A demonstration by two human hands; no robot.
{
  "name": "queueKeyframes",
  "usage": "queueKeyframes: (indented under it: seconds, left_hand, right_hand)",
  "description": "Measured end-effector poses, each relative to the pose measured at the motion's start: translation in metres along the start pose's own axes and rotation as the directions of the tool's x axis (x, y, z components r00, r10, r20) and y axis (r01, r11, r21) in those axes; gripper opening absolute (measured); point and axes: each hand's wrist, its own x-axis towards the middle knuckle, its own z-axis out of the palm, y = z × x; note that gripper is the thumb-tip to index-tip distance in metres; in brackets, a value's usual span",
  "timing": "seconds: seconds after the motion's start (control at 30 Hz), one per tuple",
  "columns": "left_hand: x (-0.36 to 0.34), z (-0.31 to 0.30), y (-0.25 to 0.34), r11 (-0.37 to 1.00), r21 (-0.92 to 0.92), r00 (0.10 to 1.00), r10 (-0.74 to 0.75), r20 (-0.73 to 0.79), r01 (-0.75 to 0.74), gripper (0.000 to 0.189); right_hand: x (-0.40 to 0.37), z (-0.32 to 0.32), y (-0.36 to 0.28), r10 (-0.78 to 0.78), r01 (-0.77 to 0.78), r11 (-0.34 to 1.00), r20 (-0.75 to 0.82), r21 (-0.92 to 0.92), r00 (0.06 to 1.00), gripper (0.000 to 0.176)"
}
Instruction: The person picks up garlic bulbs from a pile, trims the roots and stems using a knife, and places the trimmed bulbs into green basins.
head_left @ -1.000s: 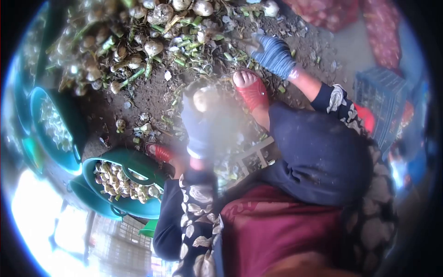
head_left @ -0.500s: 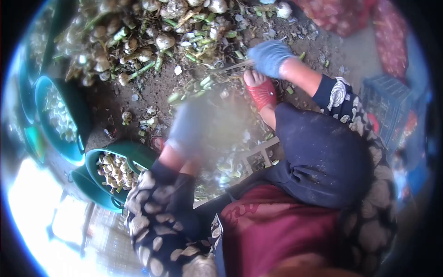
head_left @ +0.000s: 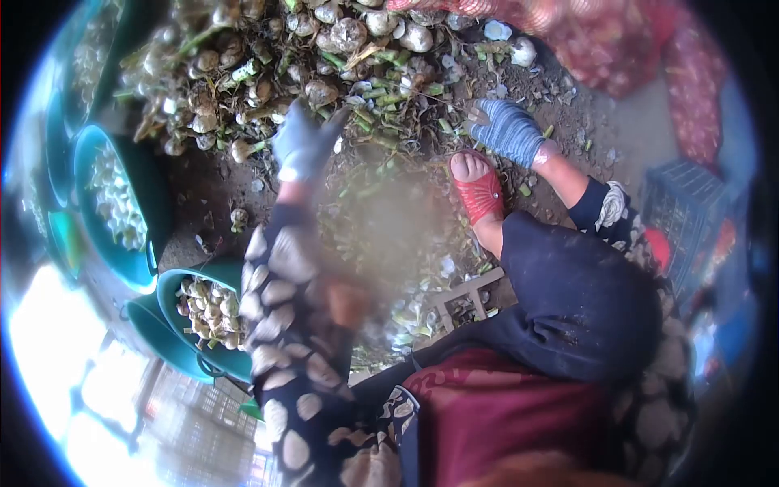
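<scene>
hands: 2, both gloved
left hand (head_left: pixel 299 150): at near edge of garlic pile (head_left: pixel 324 49); fingers (head_left: pixel 294 116) wide, thumb apart; holds nothing visible, contact with pile unclear
right hand (head_left: pixel 511 134): right of pile, just beyond sandal (head_left: pixel 477 191); fingers partly bent, can't tell how far open or what they hold
garlic pile: far, left to center; bulbs too many to count
loose bulb, far right: 1 (head_left: pixel 523 52), near net bags
tubs: at least 4, left; near tub (head_left: pixel 169 302) has bulbs, middle tub (head_left: pixel 84 195) has white pieces
net bags: 2, red, far right (head_left: pixel 600 49) (head_left: pixel 694 89)
crate: 1, blue, right (head_left: pixel 682 211)
sandal: 1 clear, red
</scene>
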Motion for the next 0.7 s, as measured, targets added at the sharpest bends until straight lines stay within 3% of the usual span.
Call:
queueKeyframes:
  seconds: [0.07, 0.1, 0.2, 0.23, 0.33, 0.37, 0.4, 0.5, 0.6, 0.67, 0.7]
  left_hand:
    - [0.023, 0.028, 0.023, 0.948, -0.022, 0.947, -0.319, -0.033, 0.319, 0.084]
    - [0.029, 0.033, 0.026, 0.913, -0.064, 0.913, -0.406, -0.045, 0.403, 0.078]
    - [0.03, 0.076, -0.003, 0.812, -0.538, 0.957, -0.287, -0.034, 0.225, 0.069]
    - [0.016, 0.075, 0.0, 0.61, -0.789, 0.983, -0.179, -0.047, 0.074, 0.065]
    - [-0.052, 0.044, 0.032, 0.42, -0.901, 0.99, -0.042, -0.136, -0.106, 0.045]
    - [-0.073, 0.03, 0.037, 0.316, -0.949, 0.999, 0.044, 0.026, 0.011, 0.048]
    - [-0.085, 0.022, 0.042, 0.215, -0.967, 0.974, 0.149, 0.17, 0.136, 0.052]
    - [-0.116, 0.021, 0.055, 0.32, -0.944, 0.975, 0.174, 0.138, 0.076, 0.056]
    - [-0.121, 0.018, 0.074, 0.36, -0.914, 0.963, 0.249, -0.099, -0.187, 0.029]
    - [-0.12, 0.023, 0.067, 0.35, -0.937, 0.965, 0.247, 0.092, 0.0, 0.027]
    - [-0.12, 0.023, 0.068, 0.34, -0.93, 0.97, 0.235, -0.057, -0.137, 0.026]
  right_hand:
    - [-0.001, 0.002, -0.001, 0.035, -0.035, 0.996, 0.007, 0.083, 0.999, 0.031]
    - [-0.002, 0.002, -0.001, 0.053, -0.054, 0.991, 0.01, 0.126, 0.999, 0.031]
    - [-0.001, 0.003, -0.004, 0.05, -0.043, 0.979, -0.029, 0.199, 0.998, 0.032]
    - [-0.006, -0.01, -0.024, 0.027, -0.015, 0.985, -0.072, 0.17, 0.997, 0.035]
    - [-0.011, -0.028, -0.062, -0.167, 0.161, 0.984, -0.084, -0.07, 0.982, 0.037]
    - [-0.009, -0.017, -0.059, -0.374, 0.377, 0.926, -0.224, -0.035, 0.9, 0.038]
    - [-0.011, -0.026, -0.076, -0.397, 0.388, 0.917, -0.13, -0.091, 0.909, 0.021]
    - [-0.016, -0.027, -0.091, -0.453, 0.434, 0.866, -0.025, -0.249, 0.891, 0.02]
    - [-0.023, -0.023, -0.094, -0.456, 0.448, 0.856, 0.032, -0.258, 0.889, 0.018]
    - [-0.026, -0.024, -0.095, -0.451, 0.443, 0.861, 0.031, -0.25, 0.892, 0.018]
    - [-0.026, -0.025, -0.094, -0.45, 0.443, 0.863, 0.03, -0.245, 0.893, 0.017]
